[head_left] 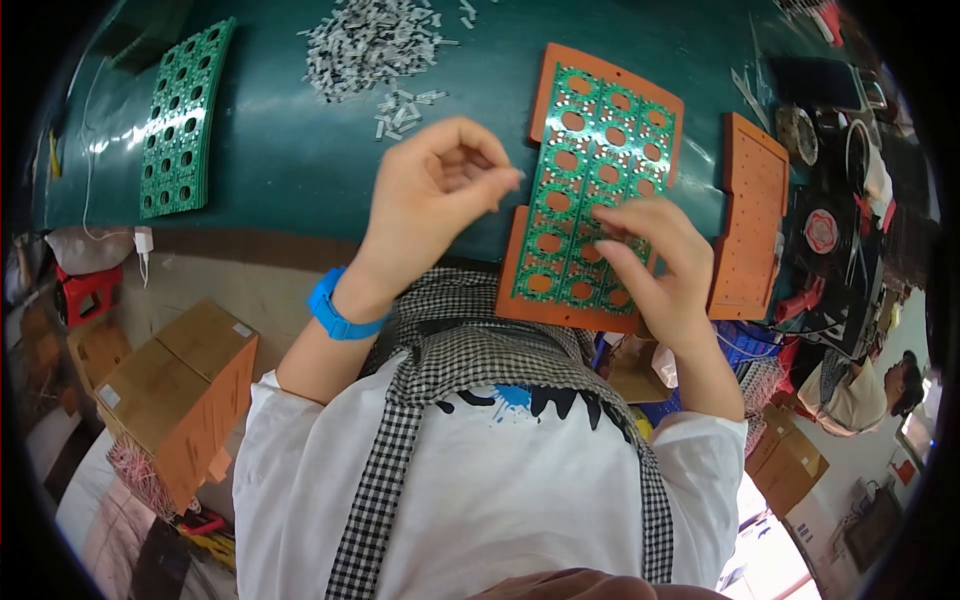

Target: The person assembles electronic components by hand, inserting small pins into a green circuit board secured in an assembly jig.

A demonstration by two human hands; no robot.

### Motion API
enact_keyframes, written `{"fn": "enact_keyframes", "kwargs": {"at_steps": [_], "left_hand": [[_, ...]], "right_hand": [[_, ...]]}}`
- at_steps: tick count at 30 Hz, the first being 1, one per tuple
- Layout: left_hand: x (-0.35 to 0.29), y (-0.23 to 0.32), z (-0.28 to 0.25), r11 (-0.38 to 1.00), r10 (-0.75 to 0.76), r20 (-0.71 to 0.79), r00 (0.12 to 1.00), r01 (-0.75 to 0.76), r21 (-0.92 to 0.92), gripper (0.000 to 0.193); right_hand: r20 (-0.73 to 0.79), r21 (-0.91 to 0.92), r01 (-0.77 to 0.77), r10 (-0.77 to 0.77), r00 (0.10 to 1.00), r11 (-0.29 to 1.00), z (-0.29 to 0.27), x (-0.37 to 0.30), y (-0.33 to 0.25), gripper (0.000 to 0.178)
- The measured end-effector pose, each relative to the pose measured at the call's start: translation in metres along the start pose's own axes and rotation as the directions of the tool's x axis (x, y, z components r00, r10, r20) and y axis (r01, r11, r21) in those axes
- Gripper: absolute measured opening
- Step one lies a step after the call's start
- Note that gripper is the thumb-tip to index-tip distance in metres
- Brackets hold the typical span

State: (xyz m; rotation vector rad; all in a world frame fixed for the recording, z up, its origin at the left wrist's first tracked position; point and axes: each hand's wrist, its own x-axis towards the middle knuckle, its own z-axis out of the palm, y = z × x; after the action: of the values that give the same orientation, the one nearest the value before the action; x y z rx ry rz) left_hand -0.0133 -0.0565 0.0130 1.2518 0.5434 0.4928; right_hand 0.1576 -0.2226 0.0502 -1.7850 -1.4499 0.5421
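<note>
An orange fixture plate (557, 70) lies at an angle in front of me, bearing a green circuit board panel (583, 195) with rows of oval openings. My right hand (665, 255) is over the panel's right side, thumb and forefinger a little apart near its middle column; nothing shows between them. Left of the panel, my left hand (440, 180) is raised above the table, thumb and forefinger pinched together. Something tiny may be at those fingertips, too small to name. Beyond that hand, several small clear-and-black parts (402, 112) lie loose near a larger pile (370, 45).
A stack of green circuit board panels (185, 120) lies at the table's far left. A second orange fixture plate (750, 215) is to the right, beside tweezers (748, 97) and cluttered tools. Cardboard boxes (175, 375) stand below left. Another person (860, 395) is at far right.
</note>
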Motion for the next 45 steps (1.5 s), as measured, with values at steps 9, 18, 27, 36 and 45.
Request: {"fn": "enact_keyframes", "kwargs": {"at_steps": [9,18,27,36,45], "left_hand": [[-0.007,-0.001,0.030,0.943,-0.164,0.188,0.969,0.209,-0.260,0.021],[0.023,-0.009,-0.040,0.303,0.489,-0.125,0.863,-0.034,0.952,0.019],[0.025,-0.013,-0.037,0.224,0.555,-0.034,0.831,-0.110,0.968,0.009],[0.017,-0.010,-0.032,0.524,0.512,-0.115,0.851,-0.204,0.827,0.014],[0.004,0.005,0.018,0.988,-0.098,0.046,0.994,0.103,-0.111,0.028]], "right_hand": [[0.041,0.183,-0.070,0.063,0.997,0.981,0.008,0.014,0.002,0.014],[0.108,-0.194,0.072,-0.052,0.993,0.978,-0.013,0.029,0.031,0.007],[0.101,-0.216,0.101,-0.081,0.992,0.971,-0.008,0.027,0.034,0.008],[-0.002,-0.400,0.201,-0.220,0.976,0.894,0.001,0.012,0.038,0.018],[-0.020,-0.007,0.022,-0.022,1.000,1.000,0.008,0.025,0.001,0.031]]}}
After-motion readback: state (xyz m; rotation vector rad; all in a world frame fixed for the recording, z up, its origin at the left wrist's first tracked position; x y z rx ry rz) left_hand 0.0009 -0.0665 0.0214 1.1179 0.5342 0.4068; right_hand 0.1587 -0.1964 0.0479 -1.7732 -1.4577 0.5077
